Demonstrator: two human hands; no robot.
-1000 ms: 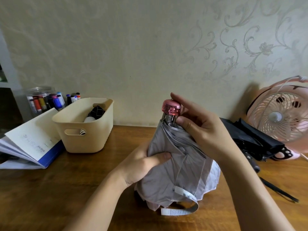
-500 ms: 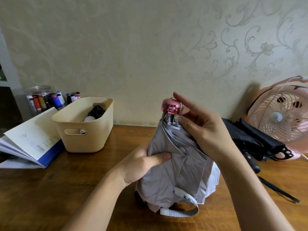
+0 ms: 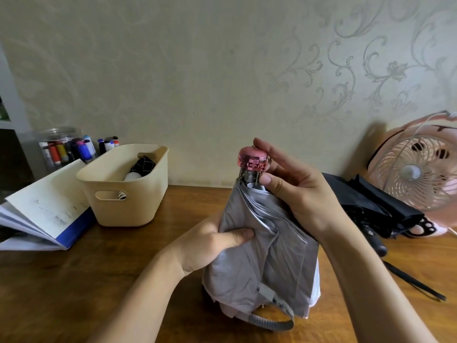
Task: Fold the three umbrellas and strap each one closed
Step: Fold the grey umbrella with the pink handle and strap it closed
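Left hand clamps the grey umbrella upright on the surface, steadying it while right hand pinches its pink cap, aligning pleats.

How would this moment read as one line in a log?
stage: folding grey umbrella | left hand: gripping canopy | right hand: at pink cap | strap: loose | black umbrella: waiting

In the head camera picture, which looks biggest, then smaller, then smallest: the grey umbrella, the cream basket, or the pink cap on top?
1. grey umbrella, though it is nearest the camera
2. cream basket
3. pink cap
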